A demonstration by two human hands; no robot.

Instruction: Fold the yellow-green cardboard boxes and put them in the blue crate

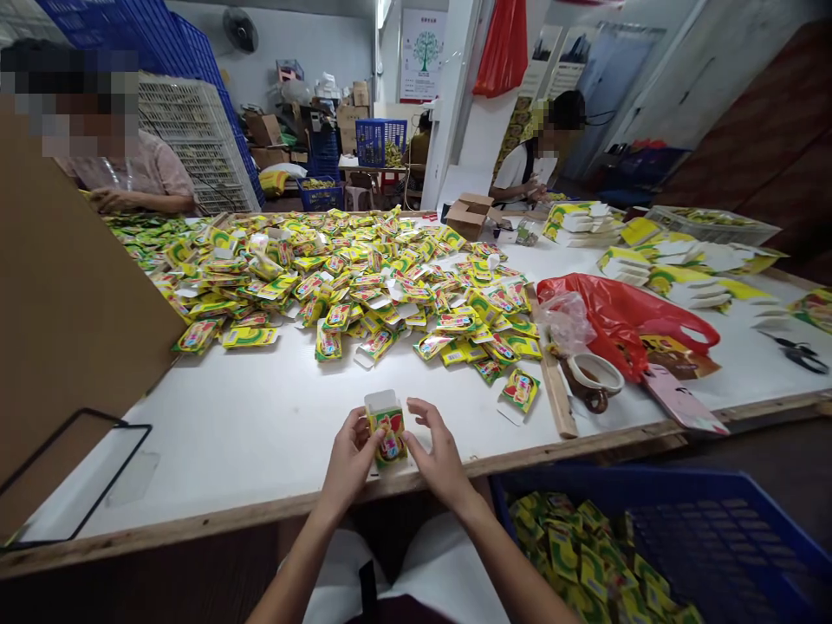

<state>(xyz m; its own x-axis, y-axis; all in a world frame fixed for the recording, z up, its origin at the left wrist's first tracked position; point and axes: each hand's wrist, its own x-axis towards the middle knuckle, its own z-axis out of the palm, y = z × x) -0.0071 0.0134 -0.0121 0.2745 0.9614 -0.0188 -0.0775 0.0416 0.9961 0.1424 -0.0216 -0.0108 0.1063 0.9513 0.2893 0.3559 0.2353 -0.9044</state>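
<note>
Two bare hands meet around one small printed carton [388,433], which is held between them at the near edge of the white table [260,416], with its pale top flap raised. The left hand [351,446] pinches the left side of this carton, the thumb lying upon the printed front. The right hand [442,451] is more loosely spread: its fingers are bent and apart from the carton, and its thumb seems to touch the right edge, though the contact is too small to be certain.

Beyond both hands lies a wide heap of similar yellow and green cartons [364,286]. To the right of the right hand, one loose carton [520,392] lies near a wooden strip [559,403]; farther right are a brown mug [596,400], a red plastic bag [624,312] and black-handled scissors [804,354]. Below and to the right of the right hand, a blue plastic basket [715,520] contains more cartons. Well to the left of the left hand stands a brown cardboard panel [84,251], and behind it sits a co-worker [156,169].
</note>
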